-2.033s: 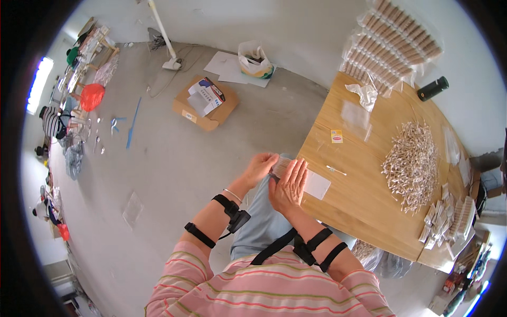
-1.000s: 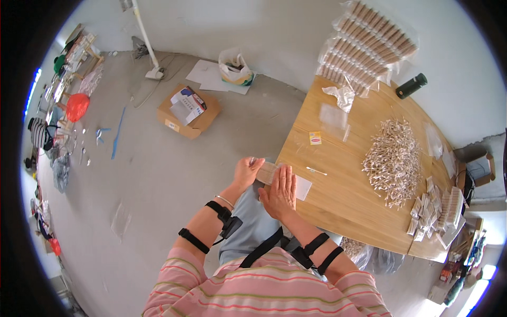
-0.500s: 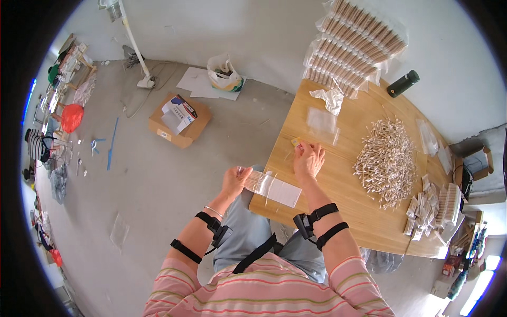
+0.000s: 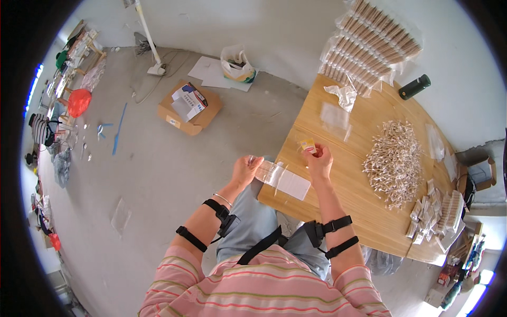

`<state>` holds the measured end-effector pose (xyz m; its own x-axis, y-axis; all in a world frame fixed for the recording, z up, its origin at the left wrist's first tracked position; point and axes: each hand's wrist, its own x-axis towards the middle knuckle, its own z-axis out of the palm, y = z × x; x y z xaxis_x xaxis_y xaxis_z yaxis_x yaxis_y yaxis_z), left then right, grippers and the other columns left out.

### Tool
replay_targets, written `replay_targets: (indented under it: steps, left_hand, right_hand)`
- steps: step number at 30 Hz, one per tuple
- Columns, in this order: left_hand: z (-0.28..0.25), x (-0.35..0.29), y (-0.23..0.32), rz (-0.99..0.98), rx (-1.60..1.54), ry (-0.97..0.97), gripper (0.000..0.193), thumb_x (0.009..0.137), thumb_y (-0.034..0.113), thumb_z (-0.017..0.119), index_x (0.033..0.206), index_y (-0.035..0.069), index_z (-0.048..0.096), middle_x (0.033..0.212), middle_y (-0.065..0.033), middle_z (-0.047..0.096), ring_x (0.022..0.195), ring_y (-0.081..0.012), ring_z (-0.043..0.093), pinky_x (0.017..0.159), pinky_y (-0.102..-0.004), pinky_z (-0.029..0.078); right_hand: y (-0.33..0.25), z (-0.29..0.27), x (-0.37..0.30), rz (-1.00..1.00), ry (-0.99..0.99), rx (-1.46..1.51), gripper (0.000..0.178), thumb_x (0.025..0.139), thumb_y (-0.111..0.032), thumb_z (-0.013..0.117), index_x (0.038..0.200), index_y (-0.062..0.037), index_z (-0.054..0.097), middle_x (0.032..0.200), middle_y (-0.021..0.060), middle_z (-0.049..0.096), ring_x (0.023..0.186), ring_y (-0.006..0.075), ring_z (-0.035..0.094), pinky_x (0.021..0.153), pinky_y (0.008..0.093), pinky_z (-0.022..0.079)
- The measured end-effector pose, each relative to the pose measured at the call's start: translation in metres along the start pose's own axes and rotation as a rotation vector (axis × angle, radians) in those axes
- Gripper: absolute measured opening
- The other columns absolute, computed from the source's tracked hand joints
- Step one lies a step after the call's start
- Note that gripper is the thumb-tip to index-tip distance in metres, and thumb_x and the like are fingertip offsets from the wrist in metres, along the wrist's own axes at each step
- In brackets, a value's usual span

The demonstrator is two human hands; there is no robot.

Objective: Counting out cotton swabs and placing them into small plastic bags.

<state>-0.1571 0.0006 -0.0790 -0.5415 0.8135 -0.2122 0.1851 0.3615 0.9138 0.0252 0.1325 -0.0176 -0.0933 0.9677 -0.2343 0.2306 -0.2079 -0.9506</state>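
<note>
My left hand is closed on the end of a clear plastic bag of cotton swabs at the table's near left corner. A white rectangular card extends from the bag's right side over the wooden tabletop; whether it is attached cannot be made out. Between the thumb and fingers of my right hand is a small yellow and white label, held just above the table. Farther right lies a large heap of loose cotton swabs.
Flat clear bags and a crumpled white wrapper lie beyond my right hand. Packed rows of swabs lean on the wall beside a dark bottle. Filled packs are at the right edge. A cardboard box sits on the floor.
My right hand has come up from the tabletop, and the yellow label now shows plainly in its fingers. My left hand keeps hold of the bag. The whole view has shifted slightly.
</note>
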Motion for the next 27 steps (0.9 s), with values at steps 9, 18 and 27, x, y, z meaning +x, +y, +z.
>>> replay_targets:
  steps: [9,18,27]
  left_hand:
    - [-0.001,-0.002,0.006,0.034,0.054,0.022,0.042,0.088,0.039,0.064,0.075,-0.001,0.062,0.060,-0.0098,0.059,0.055,-0.0199,0.054,0.054,-0.0362,0.044]
    - [-0.003,-0.002,0.008,-0.018,0.052,-0.014,0.039,0.088,0.037,0.066,0.080,-0.001,0.065,0.064,-0.0069,0.061,0.058,-0.0164,0.056,0.056,-0.0340,0.045]
    - [-0.004,-0.007,0.016,0.019,0.055,0.002,0.037,0.088,0.036,0.065,0.081,-0.001,0.067,0.061,-0.0107,0.062,0.055,-0.0197,0.059,0.054,-0.0351,0.046]
  right_hand:
    - [-0.004,-0.024,-0.012,0.229,-0.153,0.291,0.012,0.090,-0.010,0.063,0.096,-0.0004,0.060,0.080,0.0049,0.062,0.065,0.0110,0.057,0.059,0.0250,0.046]
    - [0.009,-0.010,-0.041,0.213,-0.428,0.035,0.018,0.090,-0.010,0.063,0.101,0.0043,0.060,0.072,0.0078,0.065,0.059,0.0117,0.061,0.050,0.0233,0.047]
    - [0.007,0.004,-0.042,0.216,-0.475,-0.128,0.021,0.084,-0.006,0.067,0.101,0.0054,0.063,0.075,0.0075,0.068,0.056,0.0098,0.060,0.047,0.0237,0.049]
